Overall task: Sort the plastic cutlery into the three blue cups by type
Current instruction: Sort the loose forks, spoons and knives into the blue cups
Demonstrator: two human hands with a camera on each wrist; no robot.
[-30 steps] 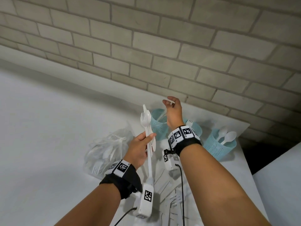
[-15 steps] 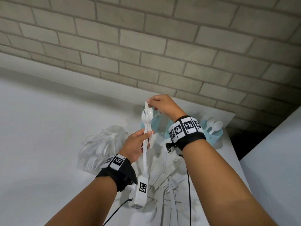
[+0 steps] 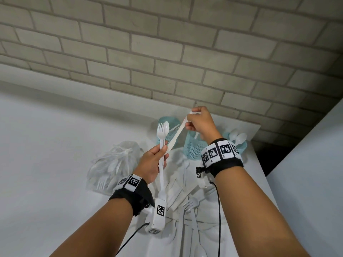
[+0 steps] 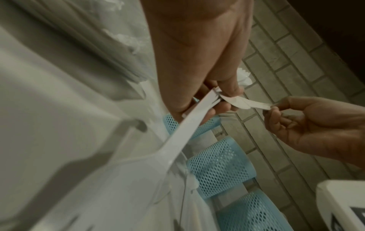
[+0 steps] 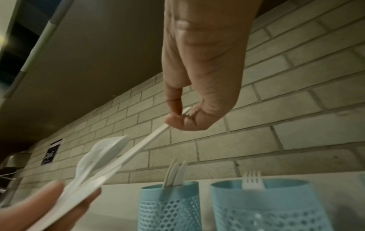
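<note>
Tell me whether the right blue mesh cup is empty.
Not empty: the right blue mesh cup holds white plastic spoons, bowls up above its rim.

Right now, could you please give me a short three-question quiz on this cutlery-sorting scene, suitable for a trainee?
1. True or false: the left hand holds a fork and a spoon together, upright.
2. Multiple choice: what does the right hand pinch? A) a knife by one end B) a spoon by its bowl C) nothing
3. Fill in: in the right wrist view, the left cup holds knives and the middle cup shows a ____.

Key: 1 true; 2 A; 3 fork.
</note>
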